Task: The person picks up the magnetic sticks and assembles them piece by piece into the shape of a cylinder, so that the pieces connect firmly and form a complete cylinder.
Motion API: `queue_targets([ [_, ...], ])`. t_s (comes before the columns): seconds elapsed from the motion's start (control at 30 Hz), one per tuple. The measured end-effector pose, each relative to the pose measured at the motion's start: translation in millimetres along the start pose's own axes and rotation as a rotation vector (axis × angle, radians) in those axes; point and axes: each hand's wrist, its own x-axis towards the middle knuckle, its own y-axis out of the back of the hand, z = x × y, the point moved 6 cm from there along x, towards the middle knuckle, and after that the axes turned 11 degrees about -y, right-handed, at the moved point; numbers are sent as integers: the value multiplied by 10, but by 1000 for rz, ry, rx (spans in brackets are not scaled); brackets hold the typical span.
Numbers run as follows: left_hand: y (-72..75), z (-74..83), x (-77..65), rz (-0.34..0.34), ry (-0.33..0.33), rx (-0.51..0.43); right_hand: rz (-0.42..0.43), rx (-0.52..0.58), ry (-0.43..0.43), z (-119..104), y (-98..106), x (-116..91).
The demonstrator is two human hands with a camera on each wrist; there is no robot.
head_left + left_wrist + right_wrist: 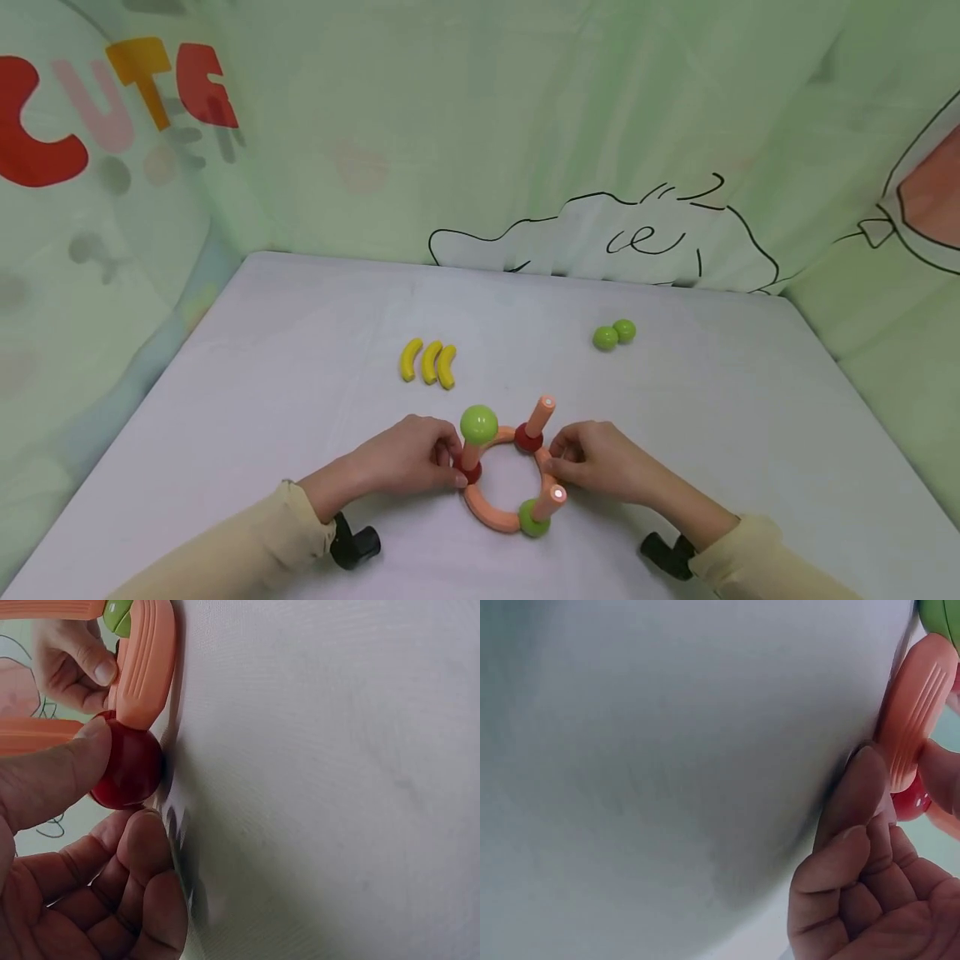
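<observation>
A ring of curved orange sticks (490, 514) lies on the table, joined by two red balls and a green ball (531, 522). Orange rods rise from all three joints; the left one carries another green ball (478, 424) on its top, while the far rod (541, 414) and near rod (551, 501) have bare tops. At the ring's left, my left hand (411, 457) pinches a red ball (135, 772) between thumb and finger. Opposite it, my right hand (600, 462) pinches a curved orange stick (921, 705) between the far red ball (527, 439) and the near green one.
Behind the ring, three yellow banana-shaped pieces (429, 362) lie side by side. Two loose green balls (606, 337) touch each other at the back right. The white-covered table (300, 333) ends at a printed cloth backdrop (487, 125).
</observation>
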Motion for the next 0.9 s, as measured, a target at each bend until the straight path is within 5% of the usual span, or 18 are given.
queue_targets([
  [0.9, 13, -58, 6, 111, -8, -61, -22, 1, -68, -2, -150, -120],
])
